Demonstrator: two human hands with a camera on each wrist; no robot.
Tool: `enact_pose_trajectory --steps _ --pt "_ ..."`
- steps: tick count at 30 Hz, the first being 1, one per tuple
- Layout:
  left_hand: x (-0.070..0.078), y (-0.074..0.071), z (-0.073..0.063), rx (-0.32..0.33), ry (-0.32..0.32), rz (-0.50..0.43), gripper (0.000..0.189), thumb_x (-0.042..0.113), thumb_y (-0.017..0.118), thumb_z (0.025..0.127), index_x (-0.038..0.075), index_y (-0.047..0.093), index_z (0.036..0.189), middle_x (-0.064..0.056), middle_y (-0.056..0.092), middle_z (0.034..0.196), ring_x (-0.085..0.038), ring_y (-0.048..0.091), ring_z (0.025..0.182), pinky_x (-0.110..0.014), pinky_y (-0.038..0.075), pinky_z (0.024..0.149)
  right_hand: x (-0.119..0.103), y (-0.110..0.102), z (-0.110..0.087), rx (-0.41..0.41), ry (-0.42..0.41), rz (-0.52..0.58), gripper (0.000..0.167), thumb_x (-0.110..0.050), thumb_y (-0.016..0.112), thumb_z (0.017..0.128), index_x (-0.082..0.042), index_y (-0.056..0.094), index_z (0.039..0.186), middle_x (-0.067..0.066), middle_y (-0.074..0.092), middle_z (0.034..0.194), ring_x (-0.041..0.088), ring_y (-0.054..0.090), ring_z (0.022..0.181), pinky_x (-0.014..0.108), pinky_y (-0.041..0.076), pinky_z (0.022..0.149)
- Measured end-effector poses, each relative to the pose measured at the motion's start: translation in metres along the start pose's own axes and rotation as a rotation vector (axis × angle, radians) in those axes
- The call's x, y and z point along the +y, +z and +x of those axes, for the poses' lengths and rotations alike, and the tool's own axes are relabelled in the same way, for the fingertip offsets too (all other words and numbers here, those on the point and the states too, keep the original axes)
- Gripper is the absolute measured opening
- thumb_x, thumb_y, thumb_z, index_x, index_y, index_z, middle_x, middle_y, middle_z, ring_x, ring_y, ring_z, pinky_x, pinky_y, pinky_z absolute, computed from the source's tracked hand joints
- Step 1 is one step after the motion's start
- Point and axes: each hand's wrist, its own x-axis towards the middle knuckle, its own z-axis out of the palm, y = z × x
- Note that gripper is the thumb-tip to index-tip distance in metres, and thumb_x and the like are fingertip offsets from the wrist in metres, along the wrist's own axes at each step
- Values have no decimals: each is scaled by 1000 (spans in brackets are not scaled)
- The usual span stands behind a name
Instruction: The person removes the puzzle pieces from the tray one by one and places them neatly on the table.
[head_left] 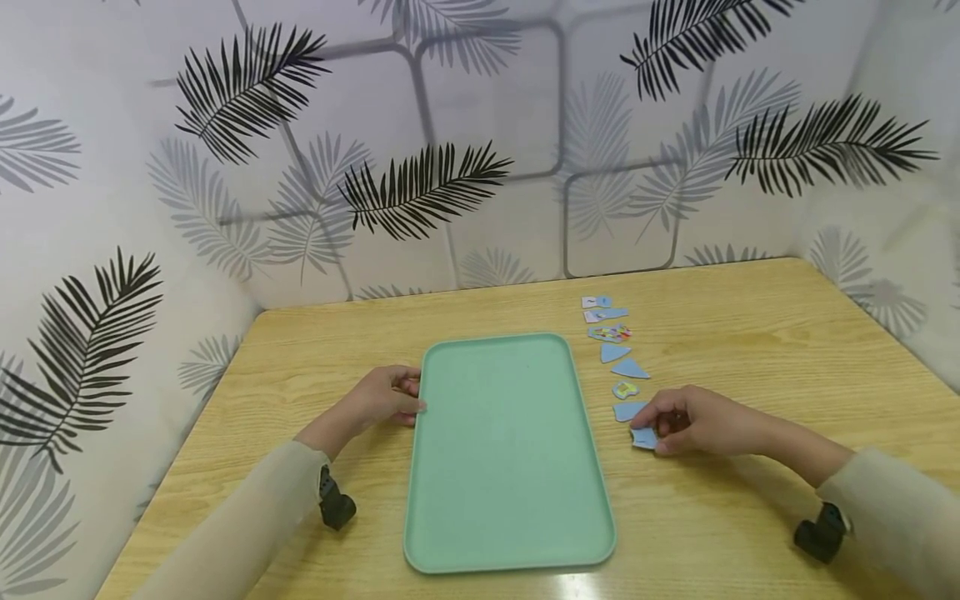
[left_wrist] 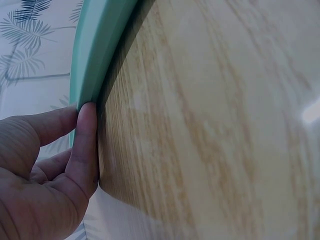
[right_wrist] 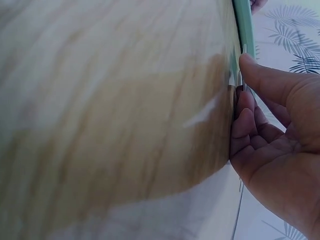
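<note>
A mint-green rectangular tray [head_left: 510, 450] lies lengthwise on the wooden table. At its left edge my left hand [head_left: 382, 398] pinches the rim; the left wrist view shows the thumb and a finger meeting on the green rim [left_wrist: 97, 55]. To the right of the tray, my right hand [head_left: 701, 423] holds a small flat light-blue piece [head_left: 642, 438] between thumb and fingers, close over the table. Seen edge-on in the right wrist view, the thin piece [right_wrist: 244, 67] sits at the thumb tip. Just beyond it lies another blue piece [head_left: 627, 411], partly covered by my fingers.
Several flat pieces run in a column along the tray's right side, among them a blue triangle [head_left: 631, 369], a yellow-patterned piece [head_left: 625, 389] and a multicoloured one [head_left: 611, 333]. The wooden table [head_left: 337, 333] meets a leaf-patterned wall [head_left: 495, 108] at the back.
</note>
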Motion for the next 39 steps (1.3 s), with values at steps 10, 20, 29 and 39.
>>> enact_pose_trajectory --steps 10,20,29,39 --pt "-1 -3 -1 2 6 5 56 -5 67 88 -5 45 140 -14 51 103 -19 58 80 -32 59 71 0 4 2 28 -19 -19 29 -15 76 85 -8 70 112 4 59 93 13 52 83 22 49 67" --pt "0 -4 -3 1 7 -2 54 -6 66 88 -5 46 139 -13 51 101 -19 57 79 -31 59 70 1 6 4 49 -38 -46 25 -16 76 84 -12 72 109 2 60 93 15 52 84 22 48 69" --pt "-1 -6 -4 4 12 -5 54 -6 66 88 -5 46 138 -13 51 100 -18 58 77 -31 59 69 1 6 7 54 -40 -68 26 -16 77 83 -12 72 109 1 59 91 15 52 83 22 48 68" --pt "0 -6 -4 6 8 -4 56 -6 66 88 -6 44 139 -13 51 100 -18 58 77 -31 59 69 0 5 8 29 -47 -48 28 -16 76 84 -9 71 111 2 61 92 13 52 82 23 48 67"
